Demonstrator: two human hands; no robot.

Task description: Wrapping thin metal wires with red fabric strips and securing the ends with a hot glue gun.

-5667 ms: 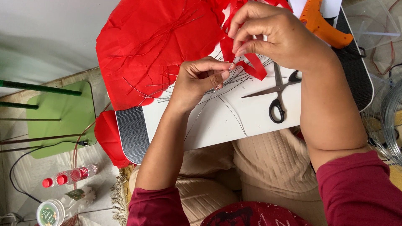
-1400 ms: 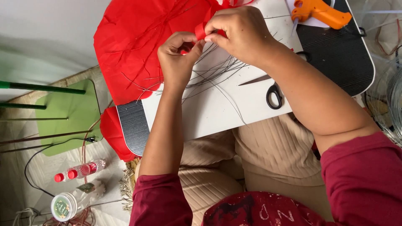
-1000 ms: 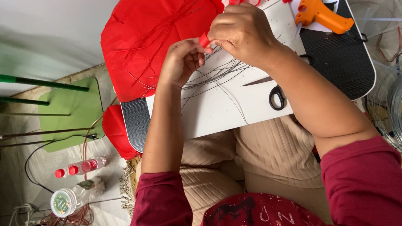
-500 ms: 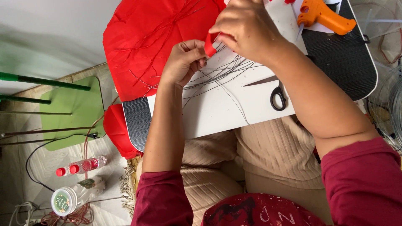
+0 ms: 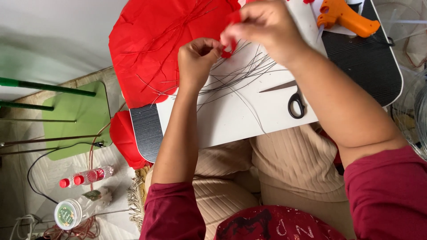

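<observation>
While both my hands work close together over the lap board, my left hand point(image 5: 198, 55) pinches the low end of a small red paper piece point(image 5: 229, 48) and my right hand point(image 5: 262, 24) pinches its upper end, fingers closed on it; the piece is blurred, so its exact shape is hard to tell. It sits in the air just above a loose bundle of thin wires point(image 5: 242, 75) fanned across the white board point(image 5: 231, 120). Judging by that, this one piece is mid-forming and not yet fixed to anything. Most wires lie bare, so a lot looks left. Big red paper sheet point(image 5: 155, 44) lies beyond my left hand, with thin stems on it. Scissors point(image 5: 291, 95) rest shut-looking on the board near my right forearm. Orange glue gun point(image 5: 342, 13) lies at the far right corner, untouched. Water bottles point(image 5: 86, 176) and a green stool point(image 5: 73, 120) stand on the floor to my left.
</observation>
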